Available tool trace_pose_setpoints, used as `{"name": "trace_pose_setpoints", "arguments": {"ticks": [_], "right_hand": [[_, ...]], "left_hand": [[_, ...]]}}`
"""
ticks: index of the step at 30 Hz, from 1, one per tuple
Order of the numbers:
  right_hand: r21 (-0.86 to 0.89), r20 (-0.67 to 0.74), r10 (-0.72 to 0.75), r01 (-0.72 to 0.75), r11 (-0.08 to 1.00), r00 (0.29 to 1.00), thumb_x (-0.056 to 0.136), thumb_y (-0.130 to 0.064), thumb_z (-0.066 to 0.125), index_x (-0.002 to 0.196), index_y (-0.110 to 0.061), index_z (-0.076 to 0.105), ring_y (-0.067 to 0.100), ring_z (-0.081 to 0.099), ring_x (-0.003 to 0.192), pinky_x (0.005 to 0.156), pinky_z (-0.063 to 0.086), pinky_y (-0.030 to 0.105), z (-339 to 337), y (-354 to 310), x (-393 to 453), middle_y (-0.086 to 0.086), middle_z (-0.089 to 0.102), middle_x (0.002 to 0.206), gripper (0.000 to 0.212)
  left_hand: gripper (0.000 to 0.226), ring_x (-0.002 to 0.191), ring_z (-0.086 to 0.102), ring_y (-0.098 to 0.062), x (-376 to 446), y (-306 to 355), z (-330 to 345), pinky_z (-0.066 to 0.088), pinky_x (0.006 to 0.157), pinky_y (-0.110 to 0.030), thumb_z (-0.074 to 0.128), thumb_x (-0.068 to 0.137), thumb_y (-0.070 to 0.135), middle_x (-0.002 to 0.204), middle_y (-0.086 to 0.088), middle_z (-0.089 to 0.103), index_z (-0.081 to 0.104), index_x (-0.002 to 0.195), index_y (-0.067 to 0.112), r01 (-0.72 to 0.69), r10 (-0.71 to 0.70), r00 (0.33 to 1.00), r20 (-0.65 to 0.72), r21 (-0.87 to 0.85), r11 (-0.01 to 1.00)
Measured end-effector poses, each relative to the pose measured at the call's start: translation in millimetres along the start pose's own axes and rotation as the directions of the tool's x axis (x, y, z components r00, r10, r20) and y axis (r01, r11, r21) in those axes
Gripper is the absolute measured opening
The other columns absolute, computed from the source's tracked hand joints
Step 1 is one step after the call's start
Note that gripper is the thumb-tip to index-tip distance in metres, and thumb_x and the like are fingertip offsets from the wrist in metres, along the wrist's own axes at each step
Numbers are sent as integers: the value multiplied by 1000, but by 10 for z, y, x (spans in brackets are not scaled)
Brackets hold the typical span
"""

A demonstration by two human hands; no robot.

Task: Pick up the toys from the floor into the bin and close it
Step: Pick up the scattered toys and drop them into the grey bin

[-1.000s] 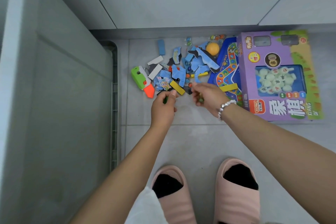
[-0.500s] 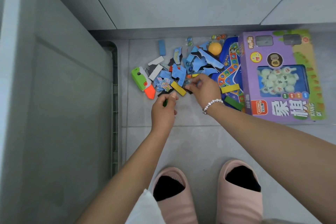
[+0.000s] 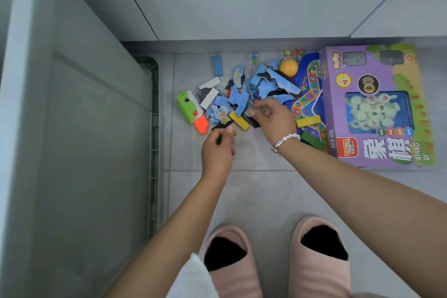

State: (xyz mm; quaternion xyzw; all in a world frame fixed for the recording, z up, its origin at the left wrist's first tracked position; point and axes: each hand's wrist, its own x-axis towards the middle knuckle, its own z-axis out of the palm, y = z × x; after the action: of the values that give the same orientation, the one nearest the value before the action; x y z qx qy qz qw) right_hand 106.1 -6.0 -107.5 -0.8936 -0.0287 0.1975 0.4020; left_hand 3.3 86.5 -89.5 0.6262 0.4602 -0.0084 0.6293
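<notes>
Toys (image 3: 244,101) lie just beyond both grips. Right hand (image 3: 273,118) has advanced, fingers curling onto small pieces; left hand (image 3: 217,147) stays clamped on a green block (image 3: 219,139).

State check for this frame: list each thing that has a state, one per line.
left hand: holds a small green piece
right hand: fingers curled at the pile, grip unclear
purple box: flat on floor, shut
orange ball: on floor
green toy: on floor, untouched
bin: only its rim shows

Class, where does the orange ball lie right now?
In the head view, the orange ball lies at the far end of the toy pile, beside the marbles, left of the purple box.
</notes>
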Motion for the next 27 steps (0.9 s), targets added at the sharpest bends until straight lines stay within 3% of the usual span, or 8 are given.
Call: {"name": "trace_pose_setpoints", "arguments": {"ticks": [3,5,9,15,18,21,24,27], "right_hand": [[-94,-26,-52,50,994,998,84,-22,65,103,-15,61,12,41,54,55,41,29,43,-29,49,-8,40,56,21],[-116,-24,-73,70,991,997,84,-19,64,106,-16,61,12,45,57,57,40,28,53,-62,75,-8,46,59,22],[-155,14,-82,83,984,997,85,-20,63,109,-18,66,20,61,92,73,46,28,58,-62,127,6,68,100,24],[-270,48,-77,87,959,996,85,-28,63,108,-17,65,20,62,93,73,47,28,72,-71,168,6,68,102,25],[-66,24,-37,39,997,999,84,-28,66,98,-12,65,2,53,68,57,38,5,14,-88,127,-8,59,74,22],[187,66,77,-88,978,995,86,-35,62,84,-13,60,0,45,55,50,36,10,-37,-85,61,-9,50,63,22],[456,273,242,-347,819,931,91,-28,55,82,-9,54,8,37,41,37,28,17,-113,-87,1,1,47,57,21],[611,416,287,-499,615,863,91,-14,49,95,-4,52,12,44,44,35,26,18,-188,-83,-53,7,54,64,11]], "left_hand": [[25,49,45,-5,-13,6,-3,40,49,-18,49,97,31,73,7,54,61,82,15,5,-5,1000,-2,3,1000],[25,51,46,-7,-11,3,-4,40,50,-19,48,97,31,74,6,54,62,83,15,9,-9,1000,-2,7,1000],[26,52,46,-9,-8,-5,-1,40,50,-21,48,97,32,74,4,53,62,83,15,17,-17,1000,0,11,1000],[26,52,46,-9,3,-7,-6,39,44,-15,48,97,32,75,5,54,63,86,14,30,-30,1000,-9,15,999],[26,51,45,-8,3,-7,-12,39,44,-16,49,97,32,74,6,54,62,85,13,39,-39,999,-15,1,999],[26,51,46,-8,6,-15,-14,40,49,-20,49,96,31,74,8,56,61,83,13,42,-42,999,-17,-9,999],[26,51,46,-9,10,-23,-16,40,50,-21,50,96,31,74,7,56,60,79,16,43,-43,999,-19,-12,999],[26,52,45,-9,7,-20,-18,40,50,-21,49,97,31,73,10,55,62,84,12,44,-44,999,-20,-6,999]]}}
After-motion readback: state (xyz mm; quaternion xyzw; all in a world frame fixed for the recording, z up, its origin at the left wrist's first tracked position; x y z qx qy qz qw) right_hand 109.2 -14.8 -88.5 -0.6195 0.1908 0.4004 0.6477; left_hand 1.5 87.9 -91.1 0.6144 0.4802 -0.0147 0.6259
